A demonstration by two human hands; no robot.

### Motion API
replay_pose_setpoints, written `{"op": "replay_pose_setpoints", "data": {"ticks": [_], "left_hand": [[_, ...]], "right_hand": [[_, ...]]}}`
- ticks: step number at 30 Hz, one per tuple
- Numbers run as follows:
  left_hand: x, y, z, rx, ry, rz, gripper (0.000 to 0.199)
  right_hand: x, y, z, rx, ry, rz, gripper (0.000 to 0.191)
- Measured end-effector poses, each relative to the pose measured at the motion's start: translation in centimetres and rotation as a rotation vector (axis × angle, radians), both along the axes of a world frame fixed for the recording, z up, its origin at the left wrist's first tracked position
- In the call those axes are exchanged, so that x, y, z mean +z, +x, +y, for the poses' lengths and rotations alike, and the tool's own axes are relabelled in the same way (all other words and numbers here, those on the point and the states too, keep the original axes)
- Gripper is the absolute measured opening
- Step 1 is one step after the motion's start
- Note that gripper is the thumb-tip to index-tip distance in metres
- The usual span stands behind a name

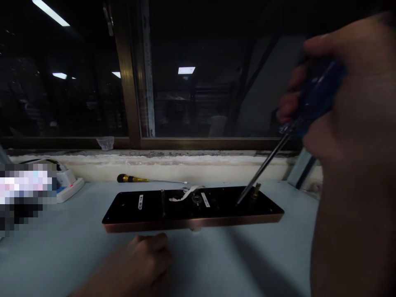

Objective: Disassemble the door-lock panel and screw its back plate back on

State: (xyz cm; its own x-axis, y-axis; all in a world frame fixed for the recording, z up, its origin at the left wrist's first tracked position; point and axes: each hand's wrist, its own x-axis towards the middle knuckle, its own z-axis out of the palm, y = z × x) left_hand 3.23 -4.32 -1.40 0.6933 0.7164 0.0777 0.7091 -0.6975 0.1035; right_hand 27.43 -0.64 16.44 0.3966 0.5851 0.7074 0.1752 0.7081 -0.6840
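Note:
My right hand point(349, 78) is wrapped round the blue handle of a screwdriver point(267, 161) at the right. Its shaft slants down to the left, and the tip is at the black face of a long flat panel point(182, 210), near the right end. The panel has copper-coloured sides, two upright posts, a round part, a white strip and small white labels. Just in front of its left half, my left hand point(148, 258) rests low with curled fingers. What those fingers hold, if anything, is hidden.
Behind the panel lies a second screwdriver point(133, 178) with a yellow and black handle. A white power strip point(71, 189) with cables is at the left. On the window sill stands a clear plastic cup point(106, 143). A metal post point(300, 168) rises at the right.

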Motion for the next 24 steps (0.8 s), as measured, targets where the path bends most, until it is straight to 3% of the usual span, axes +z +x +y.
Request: {"op": "replay_pose_setpoints", "data": {"ticks": [3,7,13,20,24], "left_hand": [[-0.1,0.0,0.1,-0.019,-0.056,-0.056,0.023],[0.0,0.3,0.0,-0.001,-0.124,-0.116,0.036],[-0.3,0.9,-0.1,-0.019,-0.122,-0.135,0.033],[-0.6,1.0,0.2,-0.029,-0.151,-0.269,0.025],[-0.7,1.6,0.3,0.191,-0.376,-0.632,0.013]], "right_hand": [[-0.2,-1.0,-0.2,-0.001,0.041,0.132,0.020],[-0.5,-2.4,-0.4,0.134,0.032,0.081,0.023],[-0.8,-3.6,-0.1,0.274,0.046,0.041,0.021],[-1.0,-4.0,0.2,0.299,0.049,0.039,0.021],[-1.0,-4.0,0.2,0.337,0.082,0.068,0.019]]}}
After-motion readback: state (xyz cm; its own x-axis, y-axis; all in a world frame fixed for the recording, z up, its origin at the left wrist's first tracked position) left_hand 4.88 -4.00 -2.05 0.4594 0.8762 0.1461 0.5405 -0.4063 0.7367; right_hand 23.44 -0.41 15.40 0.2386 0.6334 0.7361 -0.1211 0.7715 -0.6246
